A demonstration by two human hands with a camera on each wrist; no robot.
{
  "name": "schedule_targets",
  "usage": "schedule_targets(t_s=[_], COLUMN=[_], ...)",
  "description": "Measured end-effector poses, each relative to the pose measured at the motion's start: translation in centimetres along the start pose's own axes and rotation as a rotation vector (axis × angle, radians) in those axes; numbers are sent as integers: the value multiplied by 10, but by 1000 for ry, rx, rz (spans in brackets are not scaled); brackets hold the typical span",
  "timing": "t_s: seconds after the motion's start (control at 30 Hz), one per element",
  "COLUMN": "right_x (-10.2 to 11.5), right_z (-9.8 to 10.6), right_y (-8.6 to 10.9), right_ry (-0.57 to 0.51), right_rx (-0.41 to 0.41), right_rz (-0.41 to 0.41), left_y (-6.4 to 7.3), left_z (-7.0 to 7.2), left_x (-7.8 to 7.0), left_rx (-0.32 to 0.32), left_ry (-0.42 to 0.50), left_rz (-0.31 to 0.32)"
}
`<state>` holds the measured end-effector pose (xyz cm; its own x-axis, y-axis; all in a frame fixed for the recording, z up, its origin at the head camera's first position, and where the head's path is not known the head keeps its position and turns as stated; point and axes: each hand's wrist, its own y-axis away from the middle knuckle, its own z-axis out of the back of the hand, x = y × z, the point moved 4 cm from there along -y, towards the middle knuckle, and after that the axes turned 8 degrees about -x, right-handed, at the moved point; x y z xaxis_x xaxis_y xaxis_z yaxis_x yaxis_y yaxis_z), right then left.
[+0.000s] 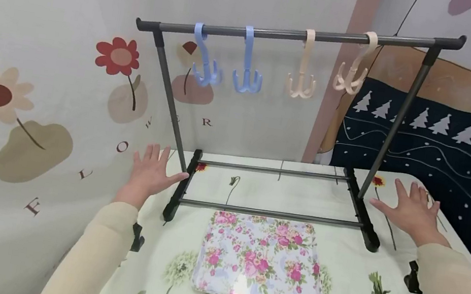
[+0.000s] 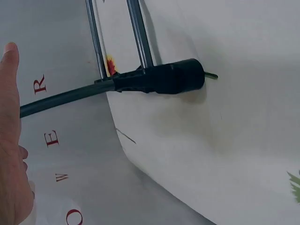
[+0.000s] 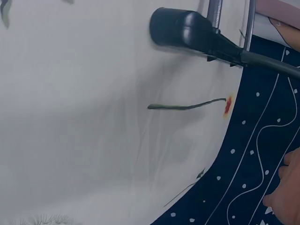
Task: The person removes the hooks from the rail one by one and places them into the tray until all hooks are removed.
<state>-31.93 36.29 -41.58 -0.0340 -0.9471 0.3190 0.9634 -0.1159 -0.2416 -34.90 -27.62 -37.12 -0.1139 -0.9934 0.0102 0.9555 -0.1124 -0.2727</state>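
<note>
The left hand [image 1: 149, 175], fingers spread and empty, is beside the rack [image 1: 281, 35] standing on the cloth [image 1: 354, 271], the right hand [image 1: 413, 212], likewise, past its other end: seemingly a hands-off step, any next grip calling for curled fingers.

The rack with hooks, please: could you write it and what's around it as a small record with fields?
Rack: grey and black, upright
Hanging from it: two blue hooks on the left, two beige hooks on the right
In front: glossy floral panel, lying flat
Beneath: white flower-print cover
Left grip: bare hand, fingers spread, beside the rack; contact unclear
Right grip: bare hand, fingers spread, holding nothing
</note>
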Motion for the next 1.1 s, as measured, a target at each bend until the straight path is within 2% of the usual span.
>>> schedule_targets(t_s=[0.23, 0.37, 0.5, 0.83, 1.1], right_x=[6, 12, 19, 35, 42], right_z=[4, 6, 7, 12, 8], right_y=[-5, -9, -13, -25, -34], right_ry=[-42, -56, -83, -187, -297], right_rx=[-24, -32, -47, -38, -24], right_rz=[-18, -10, -1, -83, -111], left_y=[-5, -6, -9, -21, -25], left_z=[-1, -2, -2, 9, 14], left_x=[-15, -23, -29, -43, -53], left_rx=[-14, -1, -16, -72, -74], left_ry=[2, 42, 75, 144, 240], left_rz=[-25, -22, -26, -31, -18])
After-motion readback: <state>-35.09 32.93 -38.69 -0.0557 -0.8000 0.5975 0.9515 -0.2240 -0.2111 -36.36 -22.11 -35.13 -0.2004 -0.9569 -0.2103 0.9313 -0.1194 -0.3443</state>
